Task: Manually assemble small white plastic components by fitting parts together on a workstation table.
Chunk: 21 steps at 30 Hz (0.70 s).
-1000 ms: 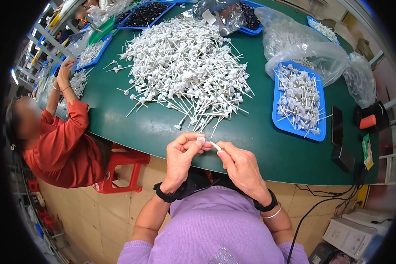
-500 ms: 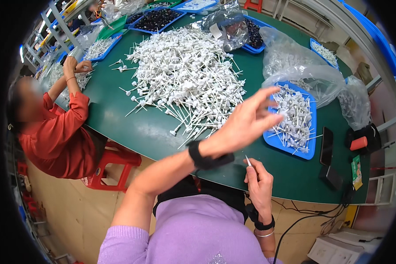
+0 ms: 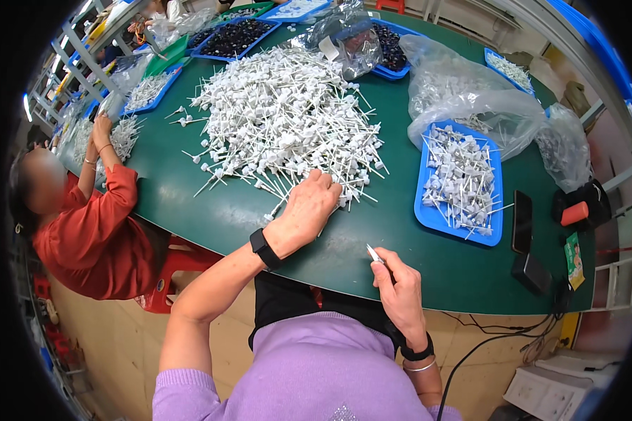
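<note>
A large heap of thin white sticks with pale, bulky heads (image 3: 281,112) spreads over the green table. At its near edge is my left hand (image 3: 305,207), fingers bent and drawn together among the outermost sticks; whatever is under the fingertips is hidden. Lower right, just over the table's front edge, my right hand (image 3: 399,284) grips a slim tool with a pale pointed tip (image 3: 374,253). Most of that tool is inside the fist, so its kind does not show. Beyond my right hand, a blue tray (image 3: 420,203) holds more of the white-headed sticks.
Clear plastic bags (image 3: 463,91) of sticks lie behind the tray. A phone (image 3: 521,221) and a dark box (image 3: 531,274) are at the right. Trays of dark pieces (image 3: 237,38) stand at the back. A person in a red top (image 3: 91,217) works at the left.
My left hand has come back from beside the blue tray to the heap's near edge, its spread fingers now drawn together. My right hand keeps its pointed tool and has barely shifted.
</note>
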### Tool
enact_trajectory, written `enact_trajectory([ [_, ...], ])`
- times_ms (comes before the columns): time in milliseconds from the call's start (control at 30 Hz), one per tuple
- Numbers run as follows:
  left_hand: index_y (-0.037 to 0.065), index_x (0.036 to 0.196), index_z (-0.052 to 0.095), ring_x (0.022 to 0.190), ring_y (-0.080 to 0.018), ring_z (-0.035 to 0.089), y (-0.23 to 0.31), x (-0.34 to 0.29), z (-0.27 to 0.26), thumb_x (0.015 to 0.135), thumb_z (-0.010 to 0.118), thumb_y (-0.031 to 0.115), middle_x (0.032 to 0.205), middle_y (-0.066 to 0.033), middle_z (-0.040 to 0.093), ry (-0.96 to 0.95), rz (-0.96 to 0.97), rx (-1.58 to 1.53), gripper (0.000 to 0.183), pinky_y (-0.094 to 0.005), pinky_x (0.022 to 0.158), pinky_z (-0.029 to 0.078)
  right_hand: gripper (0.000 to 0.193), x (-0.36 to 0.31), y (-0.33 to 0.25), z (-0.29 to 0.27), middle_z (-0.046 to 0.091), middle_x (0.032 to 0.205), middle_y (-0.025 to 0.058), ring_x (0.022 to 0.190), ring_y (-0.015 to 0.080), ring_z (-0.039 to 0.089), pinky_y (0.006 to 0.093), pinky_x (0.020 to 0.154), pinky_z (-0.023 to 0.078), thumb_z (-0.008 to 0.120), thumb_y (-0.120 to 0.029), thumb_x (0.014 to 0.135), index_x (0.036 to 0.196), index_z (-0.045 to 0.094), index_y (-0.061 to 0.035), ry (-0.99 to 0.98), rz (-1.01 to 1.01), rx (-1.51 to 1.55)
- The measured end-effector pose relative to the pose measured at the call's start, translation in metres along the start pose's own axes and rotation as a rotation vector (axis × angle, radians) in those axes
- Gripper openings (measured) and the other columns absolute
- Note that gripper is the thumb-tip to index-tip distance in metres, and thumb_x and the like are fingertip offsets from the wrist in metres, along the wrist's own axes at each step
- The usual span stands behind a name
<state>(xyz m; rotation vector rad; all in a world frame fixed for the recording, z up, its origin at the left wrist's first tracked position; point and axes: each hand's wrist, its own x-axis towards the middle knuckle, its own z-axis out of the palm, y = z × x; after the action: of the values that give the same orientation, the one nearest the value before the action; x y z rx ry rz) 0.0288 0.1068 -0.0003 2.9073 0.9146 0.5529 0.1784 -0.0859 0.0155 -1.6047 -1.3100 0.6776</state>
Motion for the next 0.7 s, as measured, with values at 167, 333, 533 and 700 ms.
enact_trajectory([
  [167,0.005,0.087,0.060,0.088,-0.0283,0.058,0.000,-0.001,-0.002,0.082,0.067,0.010,0.084,-0.0089,0.058,-0.004,0.037,0.054,0.010,-0.0419,0.071,0.052,0.018,0.005,-0.006,0.002,0.059,0.068,0.0137,0.056,0.0273,0.057,0.0368,0.054,0.044,0.063,-0.009,0.094,0.112,0.064,-0.0024,-0.016,-0.022,-0.019],
  [333,0.004,0.088,0.065,0.064,-0.0232,0.064,0.015,-0.029,-0.058,0.083,0.073,0.008,0.074,-0.0106,0.065,0.098,-0.150,-0.332,0.011,-0.0341,0.058,0.051,0.019,0.019,-0.025,-0.002,0.061,0.074,0.0148,0.059,0.0305,0.058,0.0378,0.056,0.045,0.063,-0.009,0.094,0.112,0.064,-0.0025,0.000,-0.149,-0.077],
  [533,-0.001,0.096,0.072,0.066,-0.0105,0.067,0.040,-0.075,-0.063,0.082,0.076,0.001,0.080,-0.0071,0.072,0.121,-0.453,-0.860,0.015,-0.0259,0.057,0.052,0.033,0.039,-0.048,0.007,0.049,0.070,-0.0032,0.060,0.0028,0.036,0.0227,0.052,0.031,0.071,-0.002,0.088,0.121,0.066,-0.0014,-0.177,-0.043,0.199],
  [700,0.000,0.094,0.073,0.069,-0.0142,0.069,0.047,-0.081,-0.068,0.081,0.077,0.002,0.083,-0.0090,0.073,0.172,-0.368,-0.751,0.013,-0.0269,0.059,0.053,0.030,0.041,-0.033,0.023,0.058,0.077,-0.0039,0.062,0.0025,0.040,0.0229,0.054,0.035,0.069,-0.006,0.091,0.120,0.065,0.0009,-0.296,0.080,0.394],
])
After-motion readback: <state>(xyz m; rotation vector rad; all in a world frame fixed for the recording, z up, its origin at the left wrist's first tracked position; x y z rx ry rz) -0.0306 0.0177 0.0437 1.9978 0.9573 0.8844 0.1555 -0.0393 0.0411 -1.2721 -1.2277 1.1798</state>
